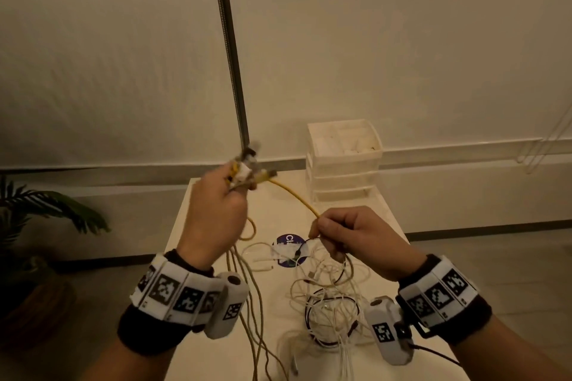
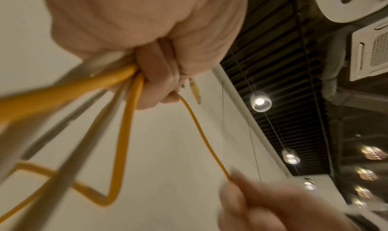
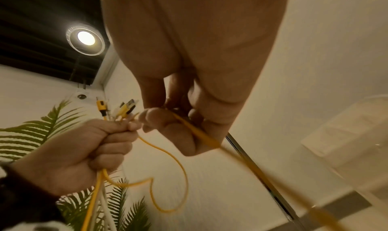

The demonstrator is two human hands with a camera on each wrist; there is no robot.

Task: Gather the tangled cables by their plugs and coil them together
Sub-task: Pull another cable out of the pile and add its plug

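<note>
Cables [image 1: 325,297] lie mostly in a loose tangle on the table [image 1: 198,213], white and dark strands looped over each other in front of our right wrist. We judge the gathering well under way but the coiling not yet started: several plugs [image 1: 246,168] already stand bunched above our left hand [image 1: 213,219], with yellow and pale leads hanging down from that fist toward the table edge. What remains, as far as we can tell, is to pick out the plugs that lie in the heap, free the knots, and wind everything into one coil.

Our left hand is raised over the far left part of the table, fingers clenched round the bundle just below the plugs; the left wrist view shows the fist tight on yellow and grey leads. Our right hand [image 1: 353,235] sits lower and to the right, above the tangle, pinching the yellow cable [image 1: 294,195] between thumb and fingers. That cable runs in a shallow arc from the plugs down to the pinch, fairly taut, then drops slack into the heap. A loop of the same yellow hangs below the left fist.

A drawer unit [image 1: 343,161] stands at the far side of the table.
</note>
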